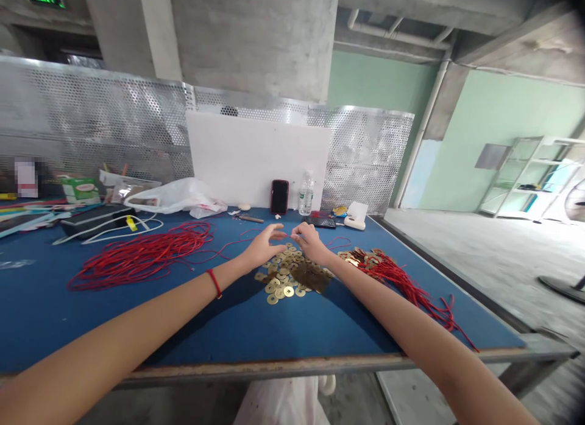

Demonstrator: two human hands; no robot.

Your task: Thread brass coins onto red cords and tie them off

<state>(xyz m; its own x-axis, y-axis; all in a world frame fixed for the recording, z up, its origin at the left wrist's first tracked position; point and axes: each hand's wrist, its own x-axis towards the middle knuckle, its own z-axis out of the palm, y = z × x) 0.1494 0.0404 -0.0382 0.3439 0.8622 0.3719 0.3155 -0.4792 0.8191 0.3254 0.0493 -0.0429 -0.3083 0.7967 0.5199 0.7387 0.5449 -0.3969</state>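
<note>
My right hand [311, 241] is closed in a pinch on a thin red cord [287, 235] above the heap of coins. Just to its left, my left hand [264, 247] is held with thumb and fingers curved apart, close to the cord. A red braided bracelet [214, 283] circles the left wrist. Under both hands lie many loose brass coins [280, 282] with holes in the middle. Right of my right hand, coins tied to red cords [388, 270] form a bunch, with the loose ends trailing toward the front right. The right fingertips partly hide the cord.
A large pile of red cord [146, 254] lies left on the blue tabletop [196, 333]. Behind stand a phone [279, 196], a water bottle [306, 196] and a white plastic bag [183, 196]. A black box [95, 222] with white cable sits far left. A perforated metal screen [365, 160] backs the table.
</note>
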